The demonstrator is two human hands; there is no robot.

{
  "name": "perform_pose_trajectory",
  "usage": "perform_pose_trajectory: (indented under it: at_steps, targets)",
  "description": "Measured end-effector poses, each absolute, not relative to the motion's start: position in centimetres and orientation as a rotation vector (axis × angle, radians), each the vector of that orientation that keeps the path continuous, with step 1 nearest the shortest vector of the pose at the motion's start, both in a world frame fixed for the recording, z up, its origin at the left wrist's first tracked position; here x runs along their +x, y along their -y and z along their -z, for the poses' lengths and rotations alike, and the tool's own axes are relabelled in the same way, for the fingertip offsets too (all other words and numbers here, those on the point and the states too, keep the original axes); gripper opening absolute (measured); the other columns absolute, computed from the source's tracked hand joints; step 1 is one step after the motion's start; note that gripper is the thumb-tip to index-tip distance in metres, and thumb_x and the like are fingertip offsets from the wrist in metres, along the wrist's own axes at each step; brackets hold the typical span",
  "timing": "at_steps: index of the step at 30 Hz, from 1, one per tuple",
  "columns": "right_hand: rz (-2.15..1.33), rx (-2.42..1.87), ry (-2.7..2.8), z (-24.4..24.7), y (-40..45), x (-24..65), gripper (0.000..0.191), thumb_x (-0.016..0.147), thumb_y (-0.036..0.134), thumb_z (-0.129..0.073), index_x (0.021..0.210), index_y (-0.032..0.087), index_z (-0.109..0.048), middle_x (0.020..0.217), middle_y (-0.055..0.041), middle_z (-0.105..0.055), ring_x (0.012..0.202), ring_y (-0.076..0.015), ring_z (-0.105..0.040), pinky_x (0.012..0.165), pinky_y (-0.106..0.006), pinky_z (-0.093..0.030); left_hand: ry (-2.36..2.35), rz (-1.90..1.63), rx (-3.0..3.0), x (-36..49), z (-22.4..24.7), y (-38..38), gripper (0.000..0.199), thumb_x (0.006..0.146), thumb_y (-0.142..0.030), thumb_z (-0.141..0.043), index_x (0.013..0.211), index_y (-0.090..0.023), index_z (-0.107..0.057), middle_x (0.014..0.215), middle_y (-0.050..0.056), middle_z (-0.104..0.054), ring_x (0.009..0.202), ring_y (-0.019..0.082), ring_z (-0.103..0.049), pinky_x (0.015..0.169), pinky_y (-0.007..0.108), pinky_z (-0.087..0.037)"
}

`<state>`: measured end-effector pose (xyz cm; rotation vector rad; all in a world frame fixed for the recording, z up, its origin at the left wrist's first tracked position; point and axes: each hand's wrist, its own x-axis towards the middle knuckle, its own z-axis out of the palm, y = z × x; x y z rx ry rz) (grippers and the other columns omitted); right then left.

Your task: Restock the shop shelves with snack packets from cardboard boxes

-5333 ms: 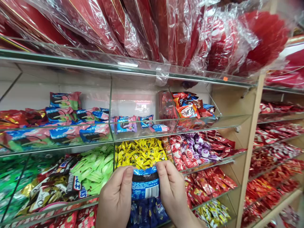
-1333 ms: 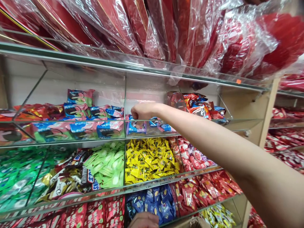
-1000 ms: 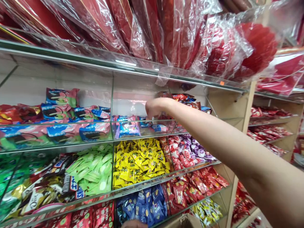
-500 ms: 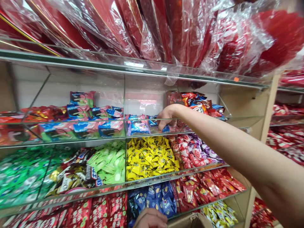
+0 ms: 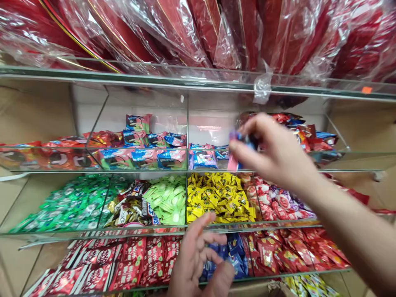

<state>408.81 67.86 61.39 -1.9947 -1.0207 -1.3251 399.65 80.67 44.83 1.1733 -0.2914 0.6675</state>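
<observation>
My right hand (image 5: 262, 144) is raised in front of the top glass compartment, its thumb and fingers pinched around a small blue and pink snack packet (image 5: 232, 161), partly hidden and blurred. Behind it, blue, pink and purple packets (image 5: 202, 159) stand in the same compartment. My left hand (image 5: 198, 260) is lower down, palm up with fingers spread and nothing in it. It lies in front of the dark blue candy packets (image 5: 238, 258) and below the yellow wrapped candies (image 5: 216, 196).
Glass shelf edges (image 5: 148, 170) and upright dividers split the candy rack. Green candies (image 5: 74, 202) and red packets (image 5: 130, 264) fill bins at left. Plastic-wrapped red items (image 5: 198, 37) overhang above. A cardboard box edge (image 5: 260, 288) shows at the bottom.
My right hand has come out of the top compartment toward me with a packet. The left hand has risen and opened. The view has shifted left, so the shelves appear further right.
</observation>
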Motion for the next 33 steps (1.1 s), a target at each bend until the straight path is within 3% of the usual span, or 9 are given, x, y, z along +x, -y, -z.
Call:
perform_pose_trajectory:
  at_steps: [3,7,10,12,16,20,24,28,33]
  targets:
    - [1.027,-2.008,1.179,-54.7,-69.7,405.5,0.015,0.081,0.033,-0.055,0.077,0.018,-0.055,0.074,-0.0046,-0.057,0.071,-0.0165,-0.049,0.061,-0.03,-0.04,0.249,-0.608,1.086,399.6,-45.9,-80.7,0.077,0.048,-0.039,-0.083,0.119,-0.036,-0.053,0.129,0.004,-0.053,0.1,0.025,-0.059,0.064,0.023,-0.051]
    - [0.745,-1.835,1.131,-48.6,-70.9,405.4,0.021,0.085,0.039,-0.051,0.086,0.019,-0.056,0.085,-0.0059,-0.061,0.084,-0.0188,-0.053,0.074,-0.033,-0.044,0.061,-0.592,1.196,400.3,-45.0,-81.0,0.055,0.059,-0.03,-0.078,0.111,-0.031,-0.059,0.12,0.002,-0.061,0.109,0.022,-0.056,0.08,0.02,-0.05]
    - [0.633,-1.622,0.829,-46.5,-70.6,406.4,0.021,0.088,0.038,-0.045,0.098,0.021,-0.053,0.099,-0.0052,-0.058,0.092,-0.0164,-0.053,0.079,-0.029,-0.044,-0.015,-0.603,1.284,400.7,-44.2,-80.9,0.051,0.066,-0.032,-0.073,0.113,-0.029,-0.055,0.111,0.003,-0.066,0.101,0.021,-0.061,0.069,0.017,-0.053]
    - [0.494,-1.57,0.641,-45.4,-70.4,406.9,0.027,0.085,0.042,-0.048,0.101,0.021,-0.05,0.092,-0.0034,-0.055,0.08,-0.0141,-0.053,0.067,-0.025,-0.045,-0.026,-0.579,1.287,400.9,-43.9,-80.8,0.059,0.067,-0.032,-0.072,0.121,-0.032,-0.047,0.115,0.003,-0.064,0.103,0.022,-0.061,0.065,0.017,-0.054]
    - [0.291,-1.51,0.591,-43.8,-70.4,407.3,0.029,0.084,0.047,-0.047,0.078,0.018,-0.048,0.065,0.0034,-0.044,0.057,-0.0092,-0.042,0.052,-0.021,-0.037,0.017,-0.443,1.343,401.7,-43.0,-81.5,0.071,0.064,-0.036,-0.074,0.126,-0.028,-0.041,0.108,0.005,-0.066,0.095,0.021,-0.063,0.068,0.023,-0.056]
    - [0.412,-1.5,0.646,-42.7,-70.3,407.4,0.027,0.089,0.042,-0.042,0.077,0.018,-0.049,0.064,0.0028,-0.046,0.06,-0.0096,-0.043,0.055,-0.021,-0.036,-0.071,-0.545,1.404,403.0,-41.8,-82.1,0.045,0.071,-0.052,-0.062,0.102,-0.02,-0.06,0.089,0.003,-0.066,0.081,0.019,-0.062,0.065,0.026,-0.054]
    - [0.646,-1.577,0.62,-41.6,-70.6,407.7,0.033,0.093,0.032,-0.033,0.067,0.018,-0.046,0.066,0.0005,-0.048,0.063,-0.0102,-0.046,0.059,-0.022,-0.035,-0.014,-1.017,1.594,403.9,-41.4,-82.0,0.024,0.081,-0.042,-0.053,0.08,-0.021,-0.065,0.079,0.0,-0.06,0.079,0.013,-0.054,0.074,0.02,-0.045]
    - [0.912,-1.659,0.512,-40.9,-71.1,407.9,0.033,0.093,0.026,-0.033,0.061,0.018,-0.04,0.054,0.0039,-0.04,0.05,-0.0079,-0.038,0.048,-0.021,-0.029,0.05,-1.136,1.654,404.4,-41.0,-81.9,0.021,0.085,-0.033,-0.049,0.073,-0.021,-0.061,0.07,-0.003,-0.052,0.067,0.011,-0.049,0.064,0.018,-0.041]
    - [1.082,-1.715,0.569,-41.1,-71.2,407.4,0.033,0.092,0.02,-0.035,0.06,0.018,-0.038,0.049,0.0061,-0.036,0.043,-0.0059,-0.035,0.043,-0.019,-0.027,-0.097,-1.033,1.593,404.6,-40.5,-82.1,0.028,0.082,-0.042,-0.05,0.07,-0.02,-0.06,0.057,-0.005,-0.05,0.053,0.011,-0.046,0.051,0.019,-0.041]
